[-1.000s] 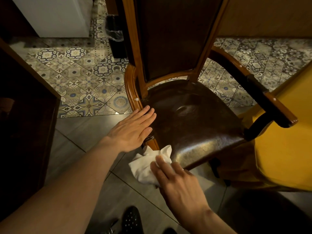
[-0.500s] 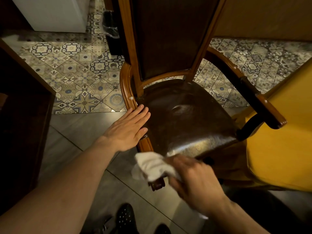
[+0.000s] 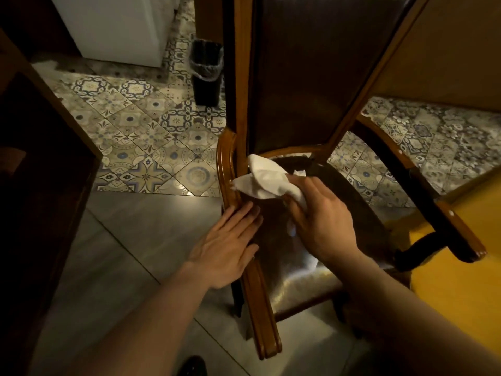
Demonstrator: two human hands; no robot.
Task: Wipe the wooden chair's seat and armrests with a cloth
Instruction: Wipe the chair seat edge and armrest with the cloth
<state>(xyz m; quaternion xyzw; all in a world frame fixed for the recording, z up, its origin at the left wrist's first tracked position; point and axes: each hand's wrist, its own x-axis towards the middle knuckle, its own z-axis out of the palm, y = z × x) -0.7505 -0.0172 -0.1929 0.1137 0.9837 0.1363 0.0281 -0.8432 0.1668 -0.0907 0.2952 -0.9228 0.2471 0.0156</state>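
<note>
A wooden chair with a dark leather seat [image 3: 306, 270] and tall padded back [image 3: 303, 77] stands in front of me. My left hand [image 3: 227, 245] lies flat, fingers together, on the left armrest [image 3: 257, 302]. My right hand [image 3: 320, 215] grips a white cloth [image 3: 265, 180] over the back left corner of the seat, where the cloth touches the armrest's curve next to the back post. The right armrest [image 3: 423, 191] runs free on the other side.
A black lined waste bin [image 3: 206, 71] stands on the patterned tile floor behind the chair. A dark wooden cabinet [image 3: 40, 185] is at the left, a white unit [image 3: 119, 25] at the back left, and a yellow surface [image 3: 461, 267] at the right against the chair.
My right hand has carried the cloth from the seat's front left corner up to its back left corner. My left hand has stayed on the left armrest. The view has come closer.
</note>
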